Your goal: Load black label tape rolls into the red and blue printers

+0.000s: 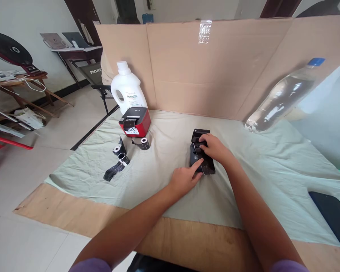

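Observation:
A small black portable printer (193, 155) lies on the cloth in front of me, its lid (200, 132) raised at the far end. A glossy black paper strip (208, 165) runs over its top and hangs past the near right side. My left hand (184, 180) grips the printer's near left end, index finger stretched onto the strip and thumb lower down. From the right, my right hand (214, 148) reaches over the printer, its bent fingers closed at the opening just below the lid. What lies under those fingertips is partly hidden.
Left on the cloth (164, 151) stand a red and black printer (143, 122) and a white jug (130, 88). Several black paper rolls (124, 159) lie before them. A cardboard panel (181, 71) closes the back. A clear bottle (283, 98) leans at right, above a phone (333, 213).

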{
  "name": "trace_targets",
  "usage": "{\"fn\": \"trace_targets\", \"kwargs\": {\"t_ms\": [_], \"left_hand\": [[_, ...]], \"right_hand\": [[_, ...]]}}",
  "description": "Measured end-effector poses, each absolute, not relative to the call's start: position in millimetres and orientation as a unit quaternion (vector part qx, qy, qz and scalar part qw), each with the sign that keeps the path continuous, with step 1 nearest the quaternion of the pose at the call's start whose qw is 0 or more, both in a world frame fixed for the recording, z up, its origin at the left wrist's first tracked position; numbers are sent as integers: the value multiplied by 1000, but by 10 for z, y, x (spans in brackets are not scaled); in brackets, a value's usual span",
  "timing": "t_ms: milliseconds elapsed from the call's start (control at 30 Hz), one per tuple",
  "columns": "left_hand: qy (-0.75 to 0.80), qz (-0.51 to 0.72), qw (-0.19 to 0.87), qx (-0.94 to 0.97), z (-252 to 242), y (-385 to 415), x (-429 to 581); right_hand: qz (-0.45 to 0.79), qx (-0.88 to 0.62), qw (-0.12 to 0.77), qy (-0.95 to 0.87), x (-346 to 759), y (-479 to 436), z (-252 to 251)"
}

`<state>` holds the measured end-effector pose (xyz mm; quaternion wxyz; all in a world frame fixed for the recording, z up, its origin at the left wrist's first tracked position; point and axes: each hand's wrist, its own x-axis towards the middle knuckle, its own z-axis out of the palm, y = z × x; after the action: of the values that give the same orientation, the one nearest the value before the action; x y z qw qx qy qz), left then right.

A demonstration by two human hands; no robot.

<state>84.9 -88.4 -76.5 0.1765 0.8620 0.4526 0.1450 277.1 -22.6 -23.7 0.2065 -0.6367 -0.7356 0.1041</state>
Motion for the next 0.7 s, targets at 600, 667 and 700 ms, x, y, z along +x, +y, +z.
{"fn": "trace_targets", "kwargs": {"t_ms": [600,667,700], "left_hand": [[464,161,151,858,-783,-880,881],[467,163,152,855,-786,-880,883],[469,164,151,855,-787,-881,885]], "right_hand": [[102,-701,109,-698,2684,-273,-259],[97,-705,107,-695,2705,-274,-281],[89,-705,106,-696,2709,-277,-295]]}}
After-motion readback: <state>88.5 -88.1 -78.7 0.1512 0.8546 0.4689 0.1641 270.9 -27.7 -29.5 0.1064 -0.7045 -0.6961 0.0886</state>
